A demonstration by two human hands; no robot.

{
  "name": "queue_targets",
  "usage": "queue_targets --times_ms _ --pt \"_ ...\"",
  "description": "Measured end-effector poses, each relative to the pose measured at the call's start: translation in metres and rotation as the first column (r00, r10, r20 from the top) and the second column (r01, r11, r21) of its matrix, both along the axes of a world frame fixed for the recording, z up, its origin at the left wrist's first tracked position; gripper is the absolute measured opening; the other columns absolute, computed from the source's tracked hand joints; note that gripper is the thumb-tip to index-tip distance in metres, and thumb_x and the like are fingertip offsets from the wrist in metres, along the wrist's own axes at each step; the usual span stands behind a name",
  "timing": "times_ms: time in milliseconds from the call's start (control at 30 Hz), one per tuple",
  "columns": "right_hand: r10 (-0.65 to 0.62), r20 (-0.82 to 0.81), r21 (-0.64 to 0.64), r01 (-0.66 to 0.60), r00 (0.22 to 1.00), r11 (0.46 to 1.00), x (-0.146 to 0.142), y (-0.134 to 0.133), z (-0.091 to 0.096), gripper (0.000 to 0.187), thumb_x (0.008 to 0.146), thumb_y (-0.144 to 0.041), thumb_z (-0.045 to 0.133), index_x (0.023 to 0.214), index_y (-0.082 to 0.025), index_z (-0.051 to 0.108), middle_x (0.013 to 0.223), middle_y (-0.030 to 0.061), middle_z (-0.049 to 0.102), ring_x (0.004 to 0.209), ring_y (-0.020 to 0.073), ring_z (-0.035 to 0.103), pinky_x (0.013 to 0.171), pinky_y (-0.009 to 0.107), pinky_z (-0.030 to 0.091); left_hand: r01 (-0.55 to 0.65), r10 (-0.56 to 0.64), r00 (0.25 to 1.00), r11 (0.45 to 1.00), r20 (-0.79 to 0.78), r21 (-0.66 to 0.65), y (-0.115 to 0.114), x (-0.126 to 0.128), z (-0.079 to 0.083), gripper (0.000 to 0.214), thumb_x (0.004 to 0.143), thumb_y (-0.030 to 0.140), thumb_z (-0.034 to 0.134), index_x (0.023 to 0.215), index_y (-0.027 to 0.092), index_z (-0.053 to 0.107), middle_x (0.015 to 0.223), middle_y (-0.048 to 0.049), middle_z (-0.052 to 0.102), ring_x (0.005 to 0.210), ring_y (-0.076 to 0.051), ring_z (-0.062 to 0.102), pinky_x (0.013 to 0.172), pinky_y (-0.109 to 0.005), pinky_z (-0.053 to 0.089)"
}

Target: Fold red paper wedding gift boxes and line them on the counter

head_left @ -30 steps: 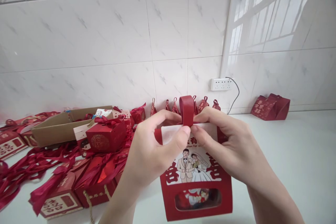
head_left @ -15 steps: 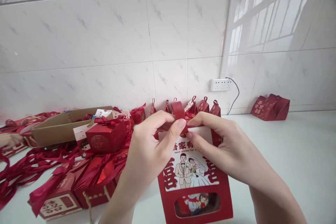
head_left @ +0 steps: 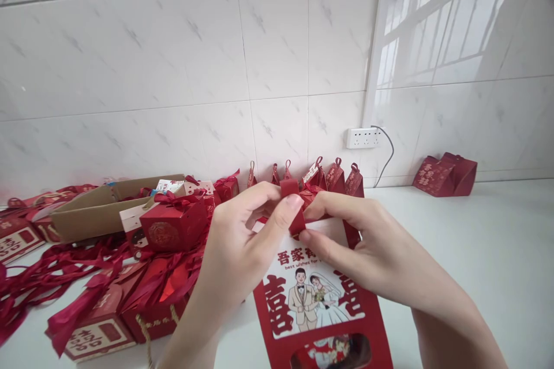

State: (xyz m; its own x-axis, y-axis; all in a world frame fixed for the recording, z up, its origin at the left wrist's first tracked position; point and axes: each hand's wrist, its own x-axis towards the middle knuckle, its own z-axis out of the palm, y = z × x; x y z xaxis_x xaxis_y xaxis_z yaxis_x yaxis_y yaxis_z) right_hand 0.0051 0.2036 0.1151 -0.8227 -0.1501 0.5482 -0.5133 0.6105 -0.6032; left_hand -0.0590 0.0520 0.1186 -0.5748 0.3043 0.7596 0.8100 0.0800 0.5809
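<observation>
A red gift bag (head_left: 268, 346), printed with a bride and groom and red characters, stands before me, tilted slightly. Behind an oval window low on its front show small colourful items. My left hand (head_left: 246, 248) pinches the bag's red strap (head_left: 298, 220) between thumb and fingers at the top. On the other side, my right hand (head_left: 372, 242) is closed on the bag's top edge by the strap's lower end, thumb in front. Its fingertips behind the edge are hidden.
Red gift boxes (head_left: 173, 225) with ribbons lie heaped on the left, around a cardboard box (head_left: 86, 213). Several small looped boxes (head_left: 336, 179) line the wall behind my hands. More red boxes (head_left: 445, 174) sit at the far right, beyond a socket strip (head_left: 363, 138).
The bag's strap has been drawn lower, its raised loop now flattened, and the bag has shifted down a little. Another person's hand at the far left has gone from view.
</observation>
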Motion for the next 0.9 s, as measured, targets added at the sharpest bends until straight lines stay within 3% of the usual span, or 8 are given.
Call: queue_targets --times_ms 233,333,400,467,567,633,733,900 --pt "-0.03 -0.014 -0.01 0.03 0.999 0.999 -0.001 0.001 0.0 0.014 0.086 -0.02 0.053 0.072 -0.019 0.052 0.055 -0.0065 0.043 0.049 0.0069 0.036 0.044 0.019 0.028 -0.033 0.033 0.999 0.999 -0.012 -0.04 0.002 0.0 0.001 0.027 0.086 0.03 0.057 0.061 0.019 0.059 0.055 0.0029 0.051 0.05 -0.009 0.046 0.046 -0.02 0.037" --pt "-0.099 -0.064 -0.086 0.094 0.993 0.992 -0.006 0.008 0.001 0.011 0.085 -0.026 0.057 0.076 -0.019 0.059 0.059 -0.0043 0.053 0.052 0.0085 0.045 0.045 0.02 0.033 0.045 -0.051 0.994 0.997 0.093 0.068 0.002 -0.004 0.0 0.021 0.085 0.037 0.057 0.089 0.02 0.068 0.076 -0.0014 0.066 0.069 -0.013 0.061 0.061 -0.021 0.048" --pt "-0.238 -0.122 -0.206 0.21 0.964 0.956 -0.014 0.017 0.001 0.014 0.083 -0.031 0.06 0.078 -0.019 0.064 0.064 -0.0017 0.06 0.056 0.0108 0.052 0.047 0.021 0.037 0.153 -0.168 0.972 0.983 0.167 0.098 0.0 -0.01 -0.001 0.039 0.086 0.045 0.055 0.115 0.02 0.06 0.1 -0.0067 0.068 0.09 -0.019 0.064 0.076 -0.026 0.052" --pt "-0.372 -0.149 -0.39 0.291 0.916 0.874 -0.026 0.029 0.0 0.018 0.08 -0.036 0.064 0.078 -0.018 0.066 0.071 0.0008 0.064 0.062 0.0136 0.058 0.05 0.022 0.041 0.235 -0.238 0.944 0.971 0.23 0.04 -0.005 -0.018 -0.002 0.051 0.085 0.049 0.054 0.128 0.022 0.051 0.12 -0.01 0.061 0.106 -0.023 0.06 0.085 -0.03 0.051" --pt "-0.414 -0.114 -0.662 0.242 0.903 0.71 -0.044 0.046 -0.003 0.022 0.077 -0.041 0.067 0.078 -0.019 0.066 0.075 0.0017 0.067 0.065 0.0163 0.062 0.053 0.024 0.045 0.234 -0.185 0.939 0.961 0.29 -0.145 -0.01 -0.027 -0.005 0.062 0.08 0.045 0.064 0.136 0.029 0.043 0.129 -0.0095 0.056 0.115 -0.027 0.055 0.081 -0.03 0.053" --pt "-0.361 -0.069 -0.788 0.171 0.93 0.591 -0.052 0.052 -0.004 0.025 0.074 -0.044 0.069 0.077 -0.02 0.065 0.074 0.0017 0.067 0.062 0.017 0.062 0.052 0.026 0.046 0.205 -0.137 0.948 0.953 0.287 -0.222 -0.012 -0.029 -0.006 0.073 0.073 0.041 0.072 0.138 0.033 0.04 0.132 -0.0092 0.054 0.114 -0.03 0.056 0.076 -0.031 0.054" --pt "-0.261 0.005 -0.897 0.12 0.965 0.425 -0.058 0.054 -0.006 0.027 0.071 -0.045 0.071 0.076 -0.02 0.063 0.074 0.0022 0.069 0.059 0.0181 0.063 0.05 0.027 0.048 0.203 -0.148 0.959 0.953 0.242 -0.225 -0.013 -0.025 -0.006 0.079 0.066 0.036 0.078 0.137 0.035 0.043 0.138 -0.0085 0.049 0.119 -0.034 0.052 0.083 -0.037 0.054" --pt "0.025 0.128 -0.952 0.115 0.991 0.285 -0.066 0.046 -0.008 0.023 0.077 -0.042 0.064 0.079 -0.019 0.061 0.073 0.0038 0.071 0.062 0.022 0.066 0.055 0.032 0.052 0.191 -0.181 0.981 0.968 0.076 -0.165 -0.008 -0.018 -0.003 0.045 0.072 0.034 0.074 0.116 0.035 0.063 0.139 -0.0024 0.047 0.13 -0.03 0.041 0.095 -0.038 0.05"
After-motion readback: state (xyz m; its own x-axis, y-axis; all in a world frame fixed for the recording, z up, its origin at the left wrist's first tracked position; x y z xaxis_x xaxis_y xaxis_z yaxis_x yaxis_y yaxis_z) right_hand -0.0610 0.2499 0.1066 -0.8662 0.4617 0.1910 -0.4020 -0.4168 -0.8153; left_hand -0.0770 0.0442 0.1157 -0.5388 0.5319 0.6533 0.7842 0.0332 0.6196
